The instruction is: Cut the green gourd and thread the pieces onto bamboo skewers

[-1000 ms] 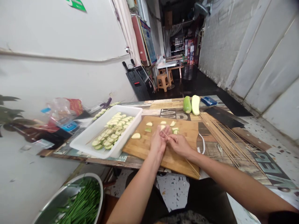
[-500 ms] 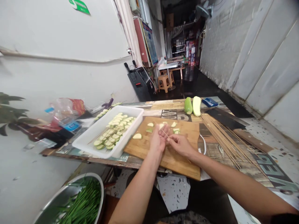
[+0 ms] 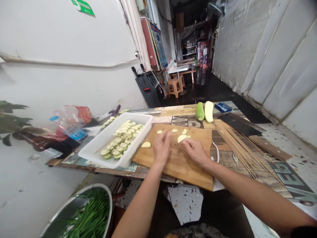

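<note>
My left hand (image 3: 162,147) reaches forward over the wooden cutting board (image 3: 178,165), fingers stretched out and a little blurred, close to the loose pale zucchini slices (image 3: 159,132) at the board's far edge. Beside it, my right hand (image 3: 195,150) is closed in a pinch. A zucchini slice (image 3: 182,138) sits just off its fingertips, apparently on a thin bamboo skewer that I can barely make out. Another slice (image 3: 146,144) lies at the board's left side.
A white tray (image 3: 95,153) of skewered zucchini slices stands left of the board. Two whole zucchini (image 3: 204,111), a pile of bamboo skewers (image 3: 235,145) and a cleaver (image 3: 247,130) lie to the right. A metal bowl of green chives (image 3: 86,218) sits below the table.
My hands were together over the board, working a slice onto the skewer. Now they have parted: the left hand has let go and reached toward the loose slices, the right keeps the skewered slice.
</note>
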Demonstrator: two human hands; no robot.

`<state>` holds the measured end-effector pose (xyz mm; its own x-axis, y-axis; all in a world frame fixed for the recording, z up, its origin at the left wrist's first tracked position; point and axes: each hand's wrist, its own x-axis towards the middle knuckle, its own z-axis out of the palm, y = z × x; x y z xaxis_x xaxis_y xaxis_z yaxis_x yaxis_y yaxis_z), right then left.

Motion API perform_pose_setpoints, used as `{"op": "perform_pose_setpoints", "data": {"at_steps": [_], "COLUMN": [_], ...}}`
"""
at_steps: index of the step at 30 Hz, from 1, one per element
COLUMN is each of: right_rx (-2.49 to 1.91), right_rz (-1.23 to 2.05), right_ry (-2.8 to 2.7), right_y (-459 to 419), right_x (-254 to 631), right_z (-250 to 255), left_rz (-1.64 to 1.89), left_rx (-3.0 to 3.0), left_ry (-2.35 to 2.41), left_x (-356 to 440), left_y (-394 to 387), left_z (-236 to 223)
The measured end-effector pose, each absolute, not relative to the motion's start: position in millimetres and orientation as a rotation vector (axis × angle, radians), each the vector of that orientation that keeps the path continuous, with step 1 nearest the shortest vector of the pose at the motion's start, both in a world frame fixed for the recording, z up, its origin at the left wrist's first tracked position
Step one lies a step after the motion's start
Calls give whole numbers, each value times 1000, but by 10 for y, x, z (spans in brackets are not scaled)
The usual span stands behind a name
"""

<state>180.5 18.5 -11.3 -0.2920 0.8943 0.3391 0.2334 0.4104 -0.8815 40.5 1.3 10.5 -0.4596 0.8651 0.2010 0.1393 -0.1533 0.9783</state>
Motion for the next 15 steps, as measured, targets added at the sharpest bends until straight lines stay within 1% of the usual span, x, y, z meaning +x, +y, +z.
{"op": "perform_pose_setpoints", "data": {"at_steps": [1,3,5,11,15], "right_rx": [-986,-985,-976,-962,-982], "right_rz": [927,938,945,942,933], "right_ry": [-1759,-1751,-1746,-1753,-1765], "right_y": [186,188,189,183,172], "right_x": [1800,1789,1783,1792,1796], "right_z": [-116,-124,-135,-146,-121], "left_rz": [1610,1328,1056,566,487], "left_rx": [1336,1540,1666,1936,1917], "left_ry": [1790,2209,2437,2615,2679], "left_x": [263,35,-88,-93,-98], "left_y": [26,53,76,108,134], "left_z": [127,148,131,-3,-19]}}
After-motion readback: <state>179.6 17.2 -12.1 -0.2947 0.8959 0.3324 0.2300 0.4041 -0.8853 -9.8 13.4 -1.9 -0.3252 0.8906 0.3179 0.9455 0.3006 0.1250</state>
